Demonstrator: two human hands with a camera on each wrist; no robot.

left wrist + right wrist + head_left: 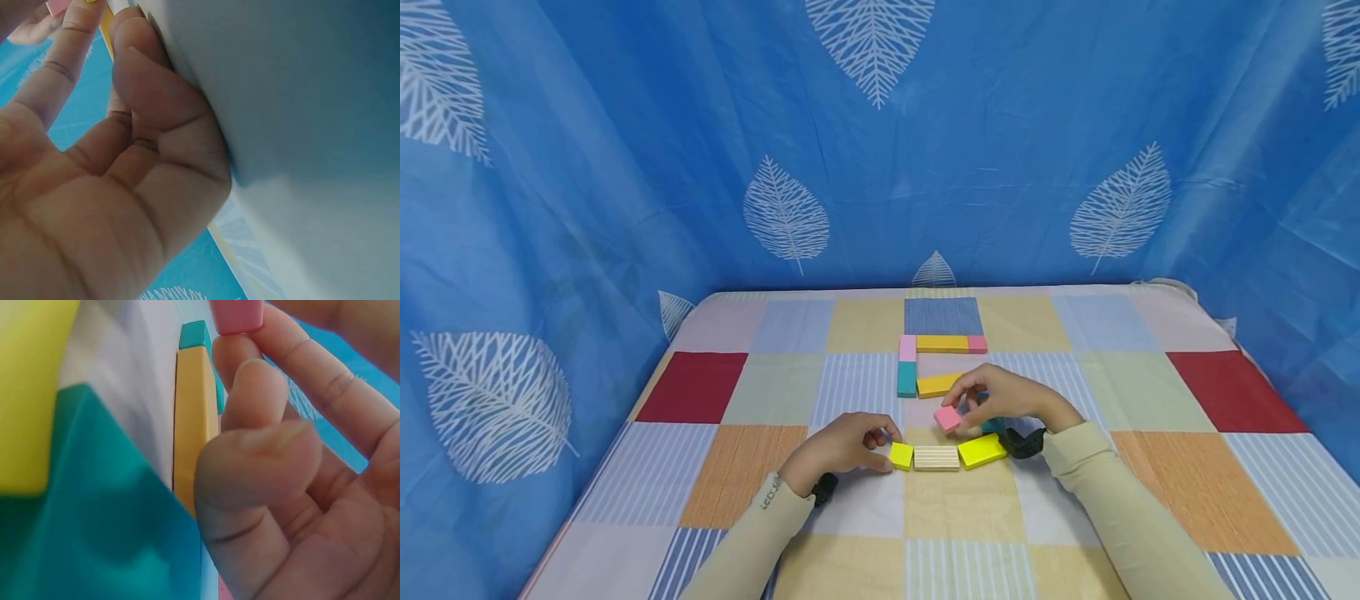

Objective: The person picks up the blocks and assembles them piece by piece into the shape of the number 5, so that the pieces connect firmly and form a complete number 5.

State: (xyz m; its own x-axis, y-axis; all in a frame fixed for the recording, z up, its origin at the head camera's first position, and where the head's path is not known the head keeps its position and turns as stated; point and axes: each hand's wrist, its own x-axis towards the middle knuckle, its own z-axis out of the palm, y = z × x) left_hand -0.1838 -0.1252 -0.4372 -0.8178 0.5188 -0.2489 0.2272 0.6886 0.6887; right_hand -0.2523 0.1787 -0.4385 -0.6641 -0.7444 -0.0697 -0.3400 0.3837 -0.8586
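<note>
My left hand pinches a small yellow block at its left side; only a sliver of that block shows in the left wrist view. Between its thumb and fingers my right hand holds a small pink block, tilted and raised over the cloth. Under the pink block, a ridged cream block lies between the small yellow block and a longer yellow block. A teal block is beneath the right hand, partly hidden. An orange block reaches under the right fingers.
Farther back, a pale pink block and a teal block form a column. From its top, another orange block runs right to a darker pink block. A patchwork cloth covers the table; blue leaf-patterned curtains surround it.
</note>
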